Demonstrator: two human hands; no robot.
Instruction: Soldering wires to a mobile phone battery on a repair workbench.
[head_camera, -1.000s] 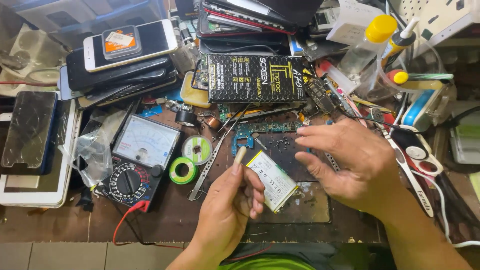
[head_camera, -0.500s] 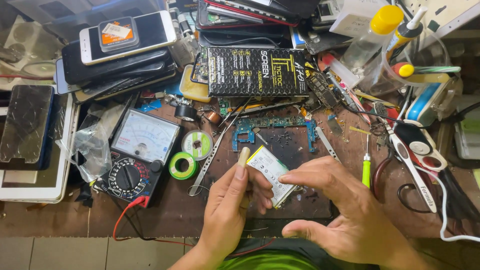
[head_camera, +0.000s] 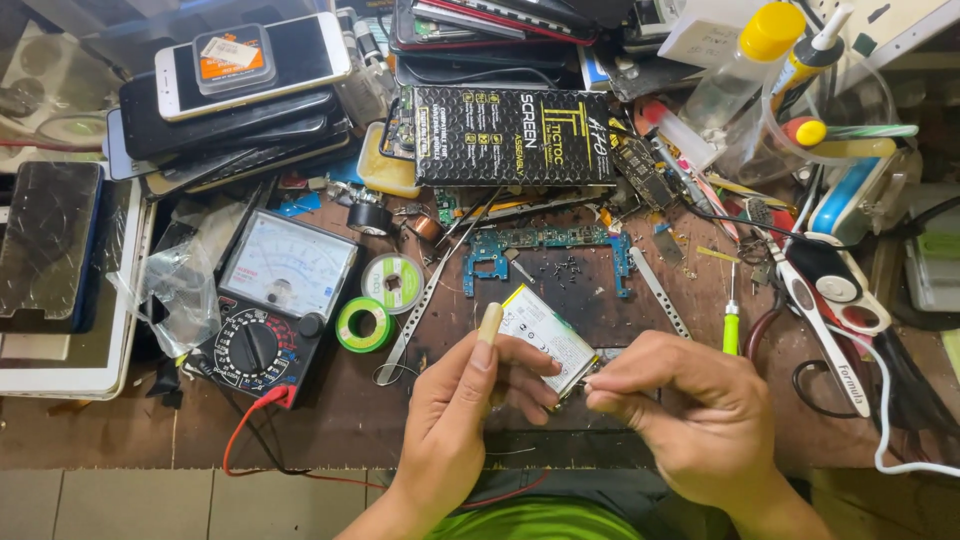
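— Head view: where does the small white battery pack (head_camera: 546, 340) lie?

— Low over the dark mat (head_camera: 590, 300) at the middle of the bench (head_camera: 330, 420), between both hands. Its long axis runs from upper left down to lower right.

— Which hand has it?

— The left hand (head_camera: 465, 410) does: its fingers (head_camera: 520, 362) curl under and around the pack's lower edge, with the thumb raised alongside a pale stick-like tool (head_camera: 490, 322). The right hand (head_camera: 690, 405) meets the pack's lower-right corner, its fingers (head_camera: 612, 385) pinched nearly closed right at that end. So the left is nearer the pack's body, the right nearer its tip.

— What does the right pinch?

— Too small to tell; a tab or connector perhaps, hidden by the fingertips. The pack's underside is also covered by the left hand.

— Nearby?

— An analog multimeter (head_camera: 270, 305) sits to the left, a blue-green circuit board (head_camera: 545, 245) just beyond the pack, and a green screwdriver (head_camera: 732, 320) to the right.
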